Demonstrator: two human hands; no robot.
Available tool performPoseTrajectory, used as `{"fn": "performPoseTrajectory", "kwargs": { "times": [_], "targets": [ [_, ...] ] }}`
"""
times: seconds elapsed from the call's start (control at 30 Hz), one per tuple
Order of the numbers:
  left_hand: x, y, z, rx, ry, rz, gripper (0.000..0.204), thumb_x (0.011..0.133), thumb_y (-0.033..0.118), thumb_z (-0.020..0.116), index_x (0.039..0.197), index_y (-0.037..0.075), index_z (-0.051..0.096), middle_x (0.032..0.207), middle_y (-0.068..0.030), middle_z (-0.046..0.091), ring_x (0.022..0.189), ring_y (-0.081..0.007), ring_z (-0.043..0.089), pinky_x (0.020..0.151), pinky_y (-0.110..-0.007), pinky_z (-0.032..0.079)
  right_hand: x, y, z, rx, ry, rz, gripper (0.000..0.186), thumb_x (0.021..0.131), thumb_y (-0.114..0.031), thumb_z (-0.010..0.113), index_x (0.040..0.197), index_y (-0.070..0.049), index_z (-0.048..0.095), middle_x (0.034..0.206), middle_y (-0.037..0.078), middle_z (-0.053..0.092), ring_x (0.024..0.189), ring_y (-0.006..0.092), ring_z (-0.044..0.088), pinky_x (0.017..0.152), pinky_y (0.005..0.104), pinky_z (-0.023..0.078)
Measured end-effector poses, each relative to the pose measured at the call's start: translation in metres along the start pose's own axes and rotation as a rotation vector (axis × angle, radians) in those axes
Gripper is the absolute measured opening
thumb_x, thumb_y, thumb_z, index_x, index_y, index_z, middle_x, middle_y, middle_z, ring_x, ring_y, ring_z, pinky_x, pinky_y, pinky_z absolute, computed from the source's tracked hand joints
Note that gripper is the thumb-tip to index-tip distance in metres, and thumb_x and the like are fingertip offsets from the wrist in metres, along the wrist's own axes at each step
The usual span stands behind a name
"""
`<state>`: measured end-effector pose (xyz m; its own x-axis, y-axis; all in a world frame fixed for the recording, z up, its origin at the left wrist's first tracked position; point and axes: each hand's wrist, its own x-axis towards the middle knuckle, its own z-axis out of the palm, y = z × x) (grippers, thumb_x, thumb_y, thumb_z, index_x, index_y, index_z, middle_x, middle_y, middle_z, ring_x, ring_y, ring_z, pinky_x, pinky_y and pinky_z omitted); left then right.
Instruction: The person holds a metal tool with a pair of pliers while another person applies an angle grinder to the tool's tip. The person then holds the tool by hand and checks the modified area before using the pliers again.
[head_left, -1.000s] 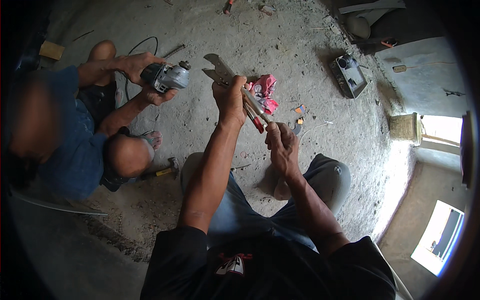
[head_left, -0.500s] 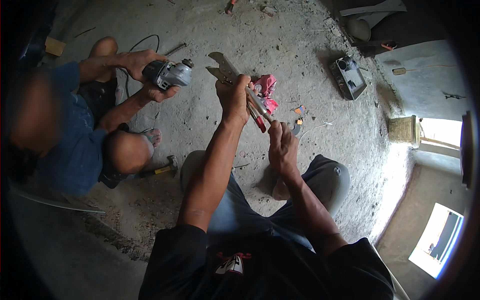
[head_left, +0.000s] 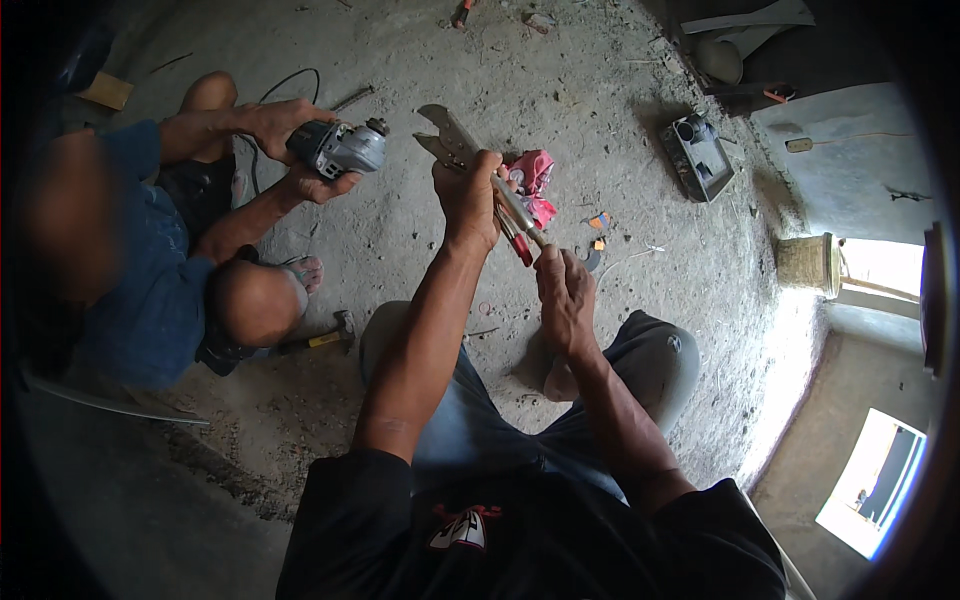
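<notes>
My left hand (head_left: 465, 200) is closed round steel locking pliers (head_left: 445, 130) with broad jaws at the top and red on a lower lever. My right hand (head_left: 565, 300) grips the narrow lower end of the pliers, at the adjusting screw. A crumpled pink cloth (head_left: 530, 170) lies on the floor behind them. To my left a crouching co-worker (head_left: 140, 290) holds a grey angle grinder (head_left: 350, 150) with a cord in both hands, its spindle close to the pliers' jaws but apart from them.
A yellow-handled hammer (head_left: 320, 342) lies by the co-worker's leg on the rough concrete floor (head_left: 650, 280). At right are a grey tray (head_left: 700, 160), a dirty bucket (head_left: 805, 268) and walls with openings. Small orange scraps (head_left: 598, 222) and a red-handled tool (head_left: 460, 15) lie farther off.
My hands and the pliers have shifted slightly up, both still gripping. The co-worker's hands and the grinder have moved a little up and to the right.
</notes>
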<state>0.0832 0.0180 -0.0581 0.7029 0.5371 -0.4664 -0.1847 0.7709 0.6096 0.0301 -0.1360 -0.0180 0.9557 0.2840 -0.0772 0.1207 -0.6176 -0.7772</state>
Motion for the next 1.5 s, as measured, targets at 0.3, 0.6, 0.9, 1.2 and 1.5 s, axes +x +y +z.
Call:
{"fn": "performPoseTrajectory", "kwargs": {
  "times": [0.3,0.6,0.9,1.2,1.5],
  "targets": [
    [0.0,0.003,-0.007,0.045,-0.033,0.042,0.019,0.077,0.013,0.071,0.087,0.007,0.056,0.075,-0.0036,0.055,0.061,-0.0146,0.056,0.059,-0.03,0.054,0.008,0.009,-0.015,0.64,-0.376,0.491,0.045,0.1,-0.048,0.05,0.091,-0.005,0.062,0.064,-0.002,0.047,0.054,0.0099,0.039,0.052,0.026,0.031],
    [-0.002,0.002,-0.018,0.082,-0.033,0.119,0.021,0.08,0.007,0.069,0.09,0.005,0.05,0.07,-0.0045,0.055,0.056,-0.0153,0.056,0.05,-0.03,0.052,0.028,0.001,-0.021,0.329,-0.445,0.224,0.053,0.1,-0.049,0.051,0.088,0.0,0.066,0.074,0.002,0.057,0.067,0.0081,0.048,0.061,0.026,0.04],
    [0.0,-0.006,-0.003,0.121,0.047,0.172,0.032,0.08,0.002,0.066,0.1,0.009,0.042,0.081,-0.0052,0.053,0.062,-0.0153,0.057,0.049,-0.033,0.052,0.027,0.019,-0.033,0.495,-0.525,0.294,0.036,0.099,-0.032,0.06,0.102,0.003,0.065,0.07,0.0,0.056,0.06,0.008,0.048,0.055,0.0244,0.038],
    [0.011,-0.002,0.018,0.064,0.116,0.24,0.023,0.08,0.006,0.069,0.086,0.007,0.047,0.072,-0.0054,0.055,0.053,-0.0143,0.055,0.046,-0.03,0.052,0.065,0.04,-0.028,0.414,-0.475,0.07,0.039,0.103,-0.038,0.05,0.102,-0.003,0.066,0.066,0.003,0.058,0.057,0.011,0.05,0.056,0.0276,0.041],
    [0.017,-0.018,0.031,0.066,0.238,0.277,0.03,0.078,0.008,0.069,0.096,0.009,0.044,0.078,-0.0042,0.054,0.061,-0.014,0.058,0.051,-0.032,0.051,0.096,0.027,-0.056,0.646,-0.721,0.417,0.041,0.103,-0.043,0.048,0.081,-0.01,0.057,0.061,-0.003,0.046,0.051,0.0086,0.039,0.049,0.0249,0.029]
  ]
}}
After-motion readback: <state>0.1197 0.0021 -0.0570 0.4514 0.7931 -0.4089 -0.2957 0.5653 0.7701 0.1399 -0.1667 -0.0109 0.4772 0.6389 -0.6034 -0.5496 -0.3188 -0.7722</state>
